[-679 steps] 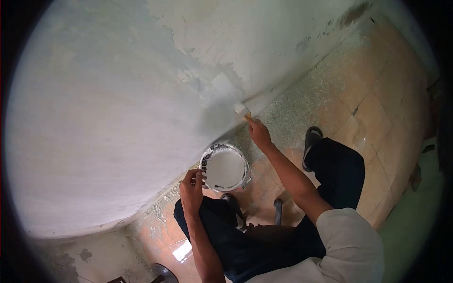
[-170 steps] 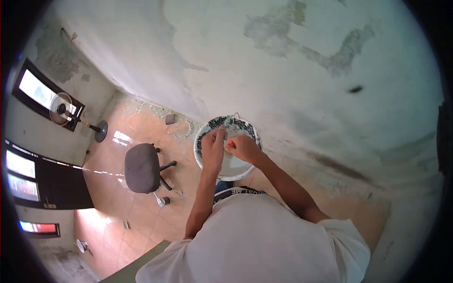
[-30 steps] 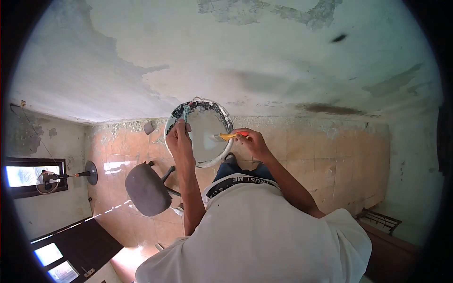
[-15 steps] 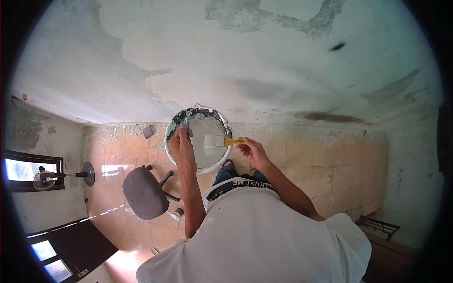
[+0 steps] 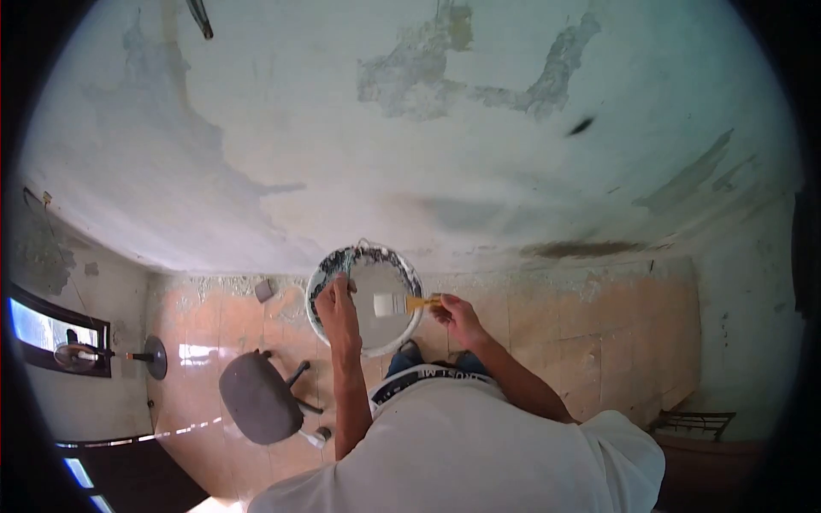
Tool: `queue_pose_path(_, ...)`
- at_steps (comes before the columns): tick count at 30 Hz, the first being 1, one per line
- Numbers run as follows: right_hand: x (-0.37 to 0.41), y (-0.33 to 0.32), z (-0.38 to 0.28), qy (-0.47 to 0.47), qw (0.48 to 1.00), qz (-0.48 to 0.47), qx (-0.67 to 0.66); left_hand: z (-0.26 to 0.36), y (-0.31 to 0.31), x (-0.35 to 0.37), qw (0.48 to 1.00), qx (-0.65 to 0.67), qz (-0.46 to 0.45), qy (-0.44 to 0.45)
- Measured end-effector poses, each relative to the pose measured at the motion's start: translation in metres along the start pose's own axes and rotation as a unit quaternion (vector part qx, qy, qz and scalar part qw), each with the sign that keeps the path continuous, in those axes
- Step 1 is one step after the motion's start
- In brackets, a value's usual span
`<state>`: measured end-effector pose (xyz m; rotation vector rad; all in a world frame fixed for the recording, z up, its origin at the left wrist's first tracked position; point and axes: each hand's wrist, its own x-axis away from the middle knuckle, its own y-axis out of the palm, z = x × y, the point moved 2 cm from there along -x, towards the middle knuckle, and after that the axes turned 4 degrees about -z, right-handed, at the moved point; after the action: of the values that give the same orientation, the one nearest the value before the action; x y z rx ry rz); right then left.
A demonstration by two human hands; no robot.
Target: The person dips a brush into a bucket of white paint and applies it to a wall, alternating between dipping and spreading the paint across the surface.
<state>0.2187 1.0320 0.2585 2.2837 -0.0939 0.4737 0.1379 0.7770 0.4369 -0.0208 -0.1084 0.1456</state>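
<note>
At one bucket (image 5: 416, 327), right fingers (image 5: 448, 303) round one brush (image 5: 397, 305), left fingers (image 5: 341, 289) perhaps one cord (image 5: 349, 260).

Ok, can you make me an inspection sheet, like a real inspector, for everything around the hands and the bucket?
Surface: orange tiled floor, pale crumbs scattered along the wall's foot.
Job's things: round white-rimmed bucket holding pale stuff, dark patches inside; flat brush with yellow handle and white bristles above it.
Clutter: small grey-brown block near the wall; grey padded chair on the floor.
Grippers: right hand holds the brush; left hand is at the bucket's edge, grip unclear.
Cables: thin cord on the left-hand wall, lower end unclear.
Surroundings: large pale wall with grey patches and a brown stain; standing fan with round dark base by a window.
</note>
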Motion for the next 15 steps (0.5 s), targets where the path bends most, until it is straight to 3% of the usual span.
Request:
queue_pose_path(2, -0.001, 0.004, -0.001, -0.065, 0.987, 0.019, 0.148, 0.007, -0.002, -0.003, 1.000, 0.011, -0.010, 0.016)
queue_pose_path(5, 0.019, 0.022, -0.019, -0.150, 0.964, -0.051, 0.213, 0.009, -0.002, 0.001, 0.999, -0.005, -0.010, 0.041)
queue_pose_path(6, 0.018, 0.021, -0.018, -0.162, 0.962, -0.049, 0.215, 0.011, -0.004, 0.003, 1.000, 0.004, -0.010, 0.028)
queue_pose_path(8, 0.017, 0.023, -0.010, -0.139, 0.920, -0.058, 0.363, 0.016, -0.007, 0.006, 1.000, 0.014, -0.014, 0.018)
queue_pose_path(12, 0.034, 0.040, -0.014, -0.186, 0.942, -0.067, 0.270, 0.019, -0.004, 0.004, 0.999, 0.020, -0.023, 0.020)
queue_pose_path(15, 0.029, 0.030, -0.007, -0.168, 0.929, -0.050, 0.327, 0.026, -0.007, 0.010, 0.999, 0.029, -0.019, 0.013)
